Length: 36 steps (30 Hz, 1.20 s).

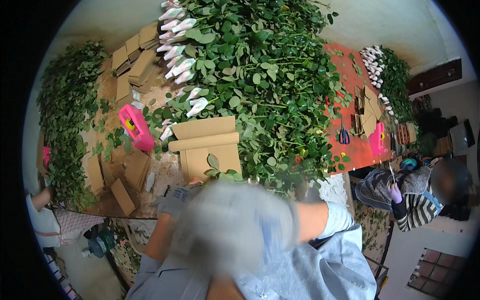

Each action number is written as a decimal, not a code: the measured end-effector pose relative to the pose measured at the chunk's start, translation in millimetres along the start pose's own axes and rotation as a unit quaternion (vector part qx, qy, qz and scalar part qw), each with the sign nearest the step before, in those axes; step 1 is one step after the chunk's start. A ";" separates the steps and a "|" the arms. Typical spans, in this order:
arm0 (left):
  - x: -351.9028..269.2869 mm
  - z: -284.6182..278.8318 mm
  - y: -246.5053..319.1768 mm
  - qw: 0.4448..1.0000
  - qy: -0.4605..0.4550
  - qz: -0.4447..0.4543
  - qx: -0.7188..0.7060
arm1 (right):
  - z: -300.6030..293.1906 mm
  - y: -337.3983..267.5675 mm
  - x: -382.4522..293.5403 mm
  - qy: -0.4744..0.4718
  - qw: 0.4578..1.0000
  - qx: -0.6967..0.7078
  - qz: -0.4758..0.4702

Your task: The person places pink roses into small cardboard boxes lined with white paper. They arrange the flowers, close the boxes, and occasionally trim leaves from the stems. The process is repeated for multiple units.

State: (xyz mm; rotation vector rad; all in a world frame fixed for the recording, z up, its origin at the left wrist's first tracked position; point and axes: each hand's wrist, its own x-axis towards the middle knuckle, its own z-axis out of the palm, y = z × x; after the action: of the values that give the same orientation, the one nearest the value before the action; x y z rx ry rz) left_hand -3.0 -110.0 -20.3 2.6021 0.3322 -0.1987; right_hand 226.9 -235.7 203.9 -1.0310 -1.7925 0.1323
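Observation:
My right hand (240, 221), in a grey glove, is a large blur close to the camera; its fingers cannot be made out. Behind it, my left hand (178, 198), gloved too, is at the near table edge, partly covered; whether it grips anything is unclear. A small pink thing (195, 181) shows by its fingertips. Just beyond lies a folded corrugated cardboard sheet (212, 129) with a leafy sprig (225, 175) over its lower part. To its right spreads a large heap of green leafy stems (270, 86), with flower heads in white sleeves (183, 67) along its left side.
A pink tape dispenser (140, 131) and cardboard pieces (138, 168) lie at left, near more foliage (67, 112). Blue-handled scissors (344, 137) and another pink dispenser (377, 140) rest on the red tabletop (352, 150). A person (401, 191) stands at right; another person's arm (41, 198) shows at left.

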 end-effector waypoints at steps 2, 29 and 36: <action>16.1 -34.5 33.1 0.991 -0.065 -0.097 -0.058 | 15.8 -21.5 21.0 0.070 0.994 0.075 -0.032; 19.0 -22.5 25.1 0.998 0.052 -0.006 0.030 | 0.6 373.9 -27.5 -0.334 0.737 -0.436 0.395; 15.8 -19.4 24.5 0.998 0.051 -0.006 0.030 | 15.0 381.9 -29.0 -0.382 0.690 -0.508 0.345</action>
State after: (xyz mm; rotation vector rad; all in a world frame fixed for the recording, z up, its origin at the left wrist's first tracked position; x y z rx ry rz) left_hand 20.3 -117.8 4.7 2.6754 0.3821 -0.0820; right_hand 440.2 -10.9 -21.7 -2.7934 -2.0798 -0.0032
